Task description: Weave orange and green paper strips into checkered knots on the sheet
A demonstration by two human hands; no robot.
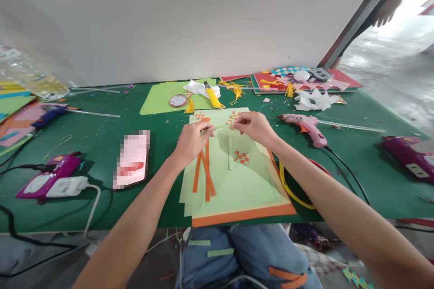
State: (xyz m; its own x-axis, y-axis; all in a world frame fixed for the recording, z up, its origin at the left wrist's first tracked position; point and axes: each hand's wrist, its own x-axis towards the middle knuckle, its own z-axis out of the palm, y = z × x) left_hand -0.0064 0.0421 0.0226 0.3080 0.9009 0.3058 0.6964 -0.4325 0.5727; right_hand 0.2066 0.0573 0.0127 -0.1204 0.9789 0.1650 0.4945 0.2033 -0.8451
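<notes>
Pinches a pale strip (223, 128) crosswise, left hand (193, 141) to right hand (257, 127), beyond a lengthwise green strip (230, 153) nearer the right.

The head camera looks forward and down onto a green table (96, 140).

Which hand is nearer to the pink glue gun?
Right. The right hand is left of the pink glue gun, above the pale green paper; the left hand is farther left, beyond the right hand.

Fingers (208, 132) pinch what seems a green strip (223, 129).
</notes>
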